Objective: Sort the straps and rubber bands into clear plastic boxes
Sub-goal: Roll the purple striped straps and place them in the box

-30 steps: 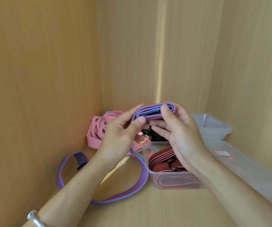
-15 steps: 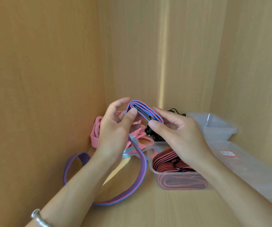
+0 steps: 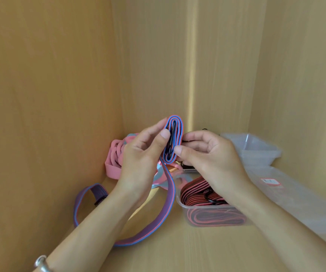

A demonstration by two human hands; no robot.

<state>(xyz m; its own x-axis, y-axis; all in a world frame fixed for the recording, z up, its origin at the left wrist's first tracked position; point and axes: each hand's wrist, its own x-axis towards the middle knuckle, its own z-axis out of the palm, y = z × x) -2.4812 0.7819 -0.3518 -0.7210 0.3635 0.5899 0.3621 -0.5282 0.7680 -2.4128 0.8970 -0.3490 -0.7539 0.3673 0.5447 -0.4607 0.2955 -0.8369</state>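
Both hands hold the purple strap [image 3: 175, 138] up in front of the cupboard's back corner, above the shelf [image 3: 178, 252]. The wound part forms a flat oval coil standing almost upright, its long axis running top to bottom, with a black hook [image 3: 171, 140] showing in its centre. The left hand [image 3: 140, 154] has its grip closed on the coil's left side, thumb pressed on the front face. The right hand [image 3: 207, 154] pinches the lower right edge between thumb and fingers.

From the coil's bottom the unwound tail [image 3: 169, 195] drops to the shelf and sweeps in a wide loop toward the left and front. By my reckoning, this slack needs winding in before the strap is boxed.

The clear box [image 3: 185, 214] already holding red and black straps [image 3: 195, 191] sits below and to the right of the coil, under the right wrist, so the right hand is the nearer one. Those straps lie flat, so the upright coil would likely need tipping over to match.

Pink bands [image 3: 113, 161] are heaped against the left wall. An empty clear box [image 3: 260, 152] stands at the back right. A red-bordered sticker [image 3: 270, 181] lies on clear plastic beside it, its writing too small to read.
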